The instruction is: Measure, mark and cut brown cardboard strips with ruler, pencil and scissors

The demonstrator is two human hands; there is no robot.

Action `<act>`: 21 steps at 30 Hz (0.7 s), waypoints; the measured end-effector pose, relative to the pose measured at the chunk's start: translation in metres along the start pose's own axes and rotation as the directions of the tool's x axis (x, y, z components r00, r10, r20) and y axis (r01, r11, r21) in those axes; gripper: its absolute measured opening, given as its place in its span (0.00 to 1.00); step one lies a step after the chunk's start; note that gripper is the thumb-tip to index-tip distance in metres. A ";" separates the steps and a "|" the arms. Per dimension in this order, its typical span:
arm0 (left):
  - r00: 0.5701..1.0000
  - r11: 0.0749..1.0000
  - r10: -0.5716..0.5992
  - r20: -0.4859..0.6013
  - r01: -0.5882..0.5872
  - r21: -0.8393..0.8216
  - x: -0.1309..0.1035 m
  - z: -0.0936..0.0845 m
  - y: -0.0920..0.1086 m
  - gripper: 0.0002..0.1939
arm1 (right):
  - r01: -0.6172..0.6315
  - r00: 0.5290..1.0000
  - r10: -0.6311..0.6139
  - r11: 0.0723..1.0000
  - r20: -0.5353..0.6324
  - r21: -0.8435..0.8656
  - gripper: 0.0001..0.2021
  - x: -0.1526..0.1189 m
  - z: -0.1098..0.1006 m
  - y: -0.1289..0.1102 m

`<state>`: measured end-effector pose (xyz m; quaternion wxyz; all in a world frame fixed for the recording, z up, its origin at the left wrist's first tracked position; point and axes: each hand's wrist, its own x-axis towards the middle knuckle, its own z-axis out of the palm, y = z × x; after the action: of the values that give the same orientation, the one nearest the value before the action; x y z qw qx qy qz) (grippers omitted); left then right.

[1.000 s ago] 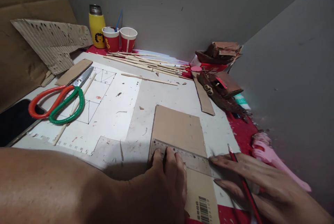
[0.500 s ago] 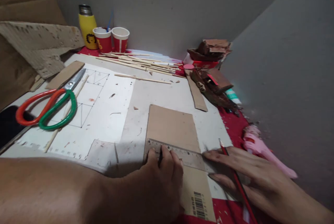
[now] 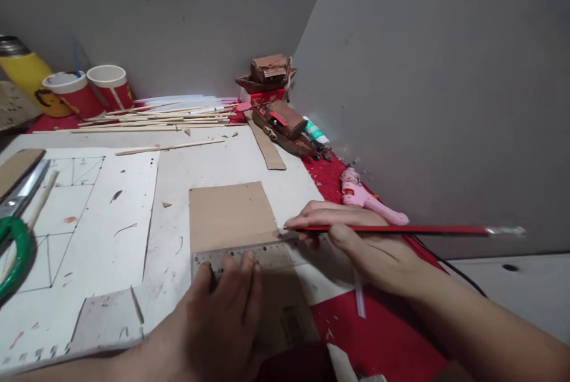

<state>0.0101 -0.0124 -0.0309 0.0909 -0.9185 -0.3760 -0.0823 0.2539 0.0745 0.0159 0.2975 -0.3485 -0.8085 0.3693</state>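
Note:
A piece of brown cardboard [image 3: 229, 212] lies on the white work surface, a clear ruler [image 3: 276, 253] across its middle. With bent fingers, my left hand [image 3: 220, 311] presses the ruler down on the cardboard near its left end. My right hand [image 3: 369, 254] grips a red and black pencil [image 3: 436, 230], held nearly level. Its tip is at the cardboard's right edge, just above the ruler. The lower part of the cardboard is in shadow, partly covered by my left hand.
At left, scissors [image 3: 16, 245] lie on a paper with drawn lines [image 3: 111, 215]. Thin wooden sticks [image 3: 155, 119], paper cups [image 3: 111, 85] and a yellow bottle [image 3: 29, 76] are behind. Brown model boats [image 3: 285, 120] and a pink glue gun [image 3: 369, 201] line the right side.
The view has swung to the right. My right hand has brought the pencil from upright to nearly level, with its tip now at the cardboard's edge. My left hand stays on the ruler.

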 end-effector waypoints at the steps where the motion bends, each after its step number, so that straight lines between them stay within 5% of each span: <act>1: 1.000 1.000 0.010 0.023 -0.010 0.002 -0.001 0.000 0.000 0.33 | -0.029 0.999 0.028 0.999 0.026 0.035 0.21 0.005 0.004 -0.001; 7: 0.996 0.997 0.067 0.054 -0.070 0.039 -0.002 -0.003 -0.008 0.32 | -0.282 0.956 0.258 0.936 0.137 0.212 0.14 0.023 0.026 0.008; 21: 1.000 0.998 0.011 0.028 -0.013 0.063 -0.001 -0.004 -0.003 0.31 | -0.166 0.974 0.154 0.984 0.164 0.066 0.12 0.022 0.029 0.021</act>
<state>0.0071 -0.0119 -0.0265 0.1151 -0.9185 -0.3740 -0.0572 0.2268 0.0908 -0.0116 0.2155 -0.3700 -0.7834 0.4505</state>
